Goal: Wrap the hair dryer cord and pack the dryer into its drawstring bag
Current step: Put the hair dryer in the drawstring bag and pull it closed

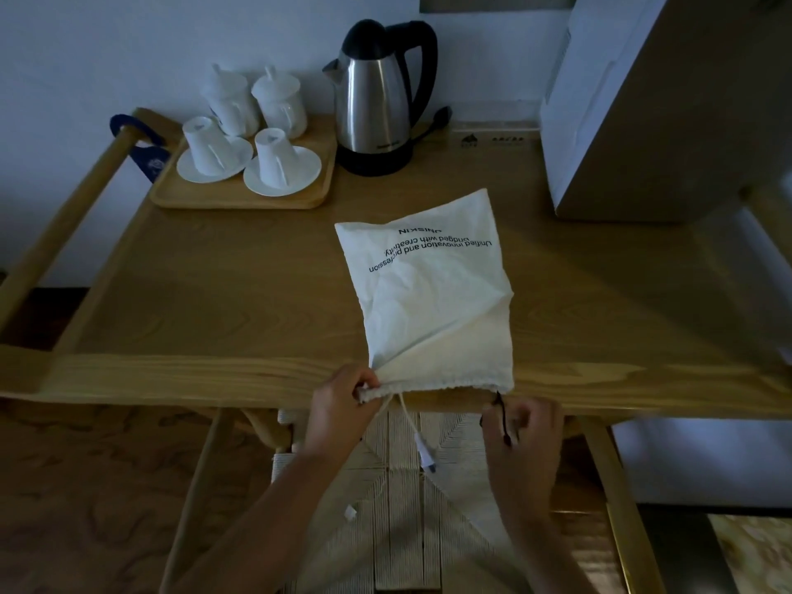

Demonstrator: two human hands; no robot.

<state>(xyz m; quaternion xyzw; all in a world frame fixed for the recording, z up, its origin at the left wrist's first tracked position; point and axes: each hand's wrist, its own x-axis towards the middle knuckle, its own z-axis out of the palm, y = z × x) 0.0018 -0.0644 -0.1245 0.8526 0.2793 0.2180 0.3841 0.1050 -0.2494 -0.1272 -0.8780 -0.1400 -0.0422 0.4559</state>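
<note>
A white drawstring bag [428, 293] with black printed text lies flat on the wooden table [214, 302], its mouth at the near edge. My left hand [343, 405] grips the gathered left corner of the bag's mouth. White drawstrings [422, 448] hang down from that corner over the table edge. My right hand [523, 426] is closed below the bag's right corner, pinching a thin dark cord [502, 415]. No hair dryer shows in this view.
A steel kettle [377, 100] stands at the back. A wooden tray [240, 195] with white cups and saucers sits back left. A tall white and tan box [643, 100] fills the right side. A woven chair seat [407, 508] lies under the table edge.
</note>
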